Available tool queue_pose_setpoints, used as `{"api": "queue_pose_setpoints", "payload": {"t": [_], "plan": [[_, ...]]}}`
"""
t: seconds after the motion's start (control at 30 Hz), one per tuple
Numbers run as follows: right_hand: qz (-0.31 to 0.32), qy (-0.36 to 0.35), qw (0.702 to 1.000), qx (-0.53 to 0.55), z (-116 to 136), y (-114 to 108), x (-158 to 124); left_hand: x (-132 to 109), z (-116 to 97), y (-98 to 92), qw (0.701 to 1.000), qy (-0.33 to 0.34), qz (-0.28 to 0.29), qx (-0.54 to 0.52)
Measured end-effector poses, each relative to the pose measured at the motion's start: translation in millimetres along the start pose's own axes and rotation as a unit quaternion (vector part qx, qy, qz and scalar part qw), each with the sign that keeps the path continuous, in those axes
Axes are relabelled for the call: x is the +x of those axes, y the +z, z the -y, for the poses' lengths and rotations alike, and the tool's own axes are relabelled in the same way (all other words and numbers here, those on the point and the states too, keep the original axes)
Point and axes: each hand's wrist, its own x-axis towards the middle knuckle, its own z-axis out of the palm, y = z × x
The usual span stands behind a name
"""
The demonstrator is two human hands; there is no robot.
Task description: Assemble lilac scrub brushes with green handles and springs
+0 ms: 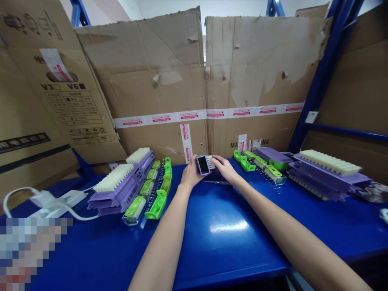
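Purple casing [203, 165] was held up between the 2 hands, over the blue table [230, 246], its open end w/ dark inside facing the cam. L hand [190, 171] gripped it along its left side, fingers curled round; R hand [223, 166] was at its other side, fingers bent, tips by the cream bristles [211, 162], tho the view was too small there to tell if they pinched or just touched. Thin metal piece [216, 182] lay just below & slightly right of casing. Left of casing, going out: green caps [157, 205], springs [154, 184], green-topped blocks [135, 207], stacked purple brush units [127, 184] w/ bristles up, then a white power strip [70, 199]. Right of casing: a 2nd lot of green caps [248, 165], a 2nd row of green-topped blocks [273, 173], a purple-&-green unit [273, 157], & farther off another brush-unit stack [329, 174]. Behind casing stood taped cardboard panels [151, 89].
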Motion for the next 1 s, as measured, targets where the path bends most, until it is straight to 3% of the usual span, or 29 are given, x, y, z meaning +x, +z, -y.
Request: {"api": "queue_pose_setpoints", "payload": {"t": [0.33, 0.5, 0.57, 0.7, 0.9, 1.0], "plan": [[0.002, -0.025, 1.000, -0.012, -1.7, -1.3, 0.0, 0.2, -1.9, -0.4, 0.999, 0.007, 0.017, 0.032], [-0.057, -0.073, 0.986, -0.142, -6.9, -8.2, 2.3, -0.3, -5.2, -1.7, 0.999, 0.019, 0.023, 0.045], [-0.082, -0.091, 0.961, -0.247, -5.6, -14.6, 1.2, -0.5, -6.5, -2.5, 0.998, 0.024, 0.023, 0.048], [-0.109, -0.108, 0.875, -0.459, 2.1, -27.9, -4.2, -1.0, -8.5, -4.0, 0.998, 0.019, 0.028, 0.059], [-0.139, -0.107, 0.800, -0.573, 20.8, -40.5, -10.8, -1.2, -6.1, -2.7, 0.997, 0.025, 0.027, 0.064], [-0.153, -0.041, 0.774, -0.614, 32.6, -50.1, -11.5, -0.9, -5.2, -2.0, 0.997, 0.030, 0.026, 0.063]]}}
